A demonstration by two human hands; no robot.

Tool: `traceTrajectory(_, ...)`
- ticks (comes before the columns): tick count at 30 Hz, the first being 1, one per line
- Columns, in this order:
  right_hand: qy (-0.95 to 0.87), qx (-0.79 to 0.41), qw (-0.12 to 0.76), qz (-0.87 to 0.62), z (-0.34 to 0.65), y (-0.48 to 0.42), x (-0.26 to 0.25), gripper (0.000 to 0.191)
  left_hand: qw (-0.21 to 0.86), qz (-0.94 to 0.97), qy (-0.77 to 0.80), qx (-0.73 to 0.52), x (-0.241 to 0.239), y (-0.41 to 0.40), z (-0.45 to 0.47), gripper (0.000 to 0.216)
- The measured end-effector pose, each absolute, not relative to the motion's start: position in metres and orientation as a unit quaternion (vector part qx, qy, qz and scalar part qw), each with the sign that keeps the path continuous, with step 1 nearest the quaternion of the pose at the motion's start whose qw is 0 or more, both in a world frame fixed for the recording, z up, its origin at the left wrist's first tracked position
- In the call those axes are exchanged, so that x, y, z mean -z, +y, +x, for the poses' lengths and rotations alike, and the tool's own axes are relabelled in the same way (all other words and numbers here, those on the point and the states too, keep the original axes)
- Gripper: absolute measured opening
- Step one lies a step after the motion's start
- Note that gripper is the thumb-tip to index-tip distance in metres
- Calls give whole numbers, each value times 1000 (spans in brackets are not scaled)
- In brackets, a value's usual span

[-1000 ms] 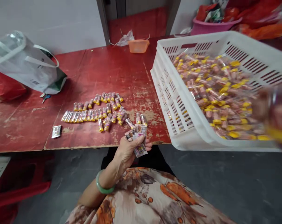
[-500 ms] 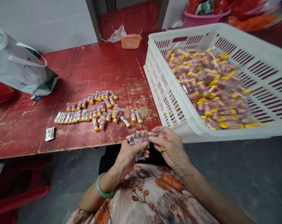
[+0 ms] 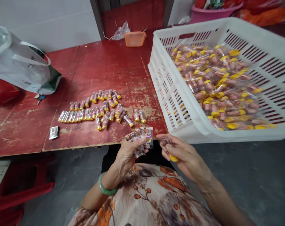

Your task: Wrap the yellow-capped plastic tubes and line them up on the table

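Fanned out in my left hand (image 3: 127, 153) are several small printed packets (image 3: 146, 137), pinched under the thumb just past the table's front edge. My right hand (image 3: 183, 155) is closed around a clear plastic tube with a yellow cap (image 3: 173, 157), its capped end pointing down toward me. A small gap separates the two hands. On the table beyond them lie rows of small filled tubes with yellow caps (image 3: 93, 113), two of them (image 3: 139, 116) a little apart on the right. One silvery packet (image 3: 54, 132) lies alone at the left.
A white slatted crate (image 3: 191, 125) full of yellow-capped tubes (image 3: 217, 84) stands at the right. An orange basket (image 3: 134, 39) sits at the back of the red table (image 3: 104, 66). On the left are a white bag (image 3: 27, 69) and keys (image 3: 40, 99). A red stool (image 3: 22, 188) is below.
My right hand has drawn away to the right from the packets, with the yellow-capped tube in it. The packets in my left hand now show more spread out. The view has shifted slightly.
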State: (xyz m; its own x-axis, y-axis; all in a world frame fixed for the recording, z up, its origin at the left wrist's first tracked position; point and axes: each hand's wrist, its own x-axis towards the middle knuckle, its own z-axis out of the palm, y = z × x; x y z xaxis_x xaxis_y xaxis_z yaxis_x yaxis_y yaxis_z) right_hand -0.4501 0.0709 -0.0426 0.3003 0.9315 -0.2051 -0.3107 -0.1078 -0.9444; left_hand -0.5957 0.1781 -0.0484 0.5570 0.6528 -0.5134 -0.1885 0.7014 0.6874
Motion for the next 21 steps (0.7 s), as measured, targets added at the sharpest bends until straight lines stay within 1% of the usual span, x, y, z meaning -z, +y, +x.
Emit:
traceTrajectory(4,-306,-483,588,-573,-456,55,53,38,829,283,397,-274,48,176,-592,32)
traceTrajectory(7,-337,-434,595,-586,-458,53,58,32,819,281,404,-294,47,176,-589,32)
traceTrajectory(11,-470,-309,547,-620,-465,56,55,21,802,268,409,-344,48,175,-586,34)
traceTrajectory(15,-541,-188,507,-644,-474,60,51,21,794,250,405,-378,46,173,-586,37)
traceTrajectory(21,-584,-52,506,-633,-485,68,57,20,819,223,391,-355,44,169,-586,36)
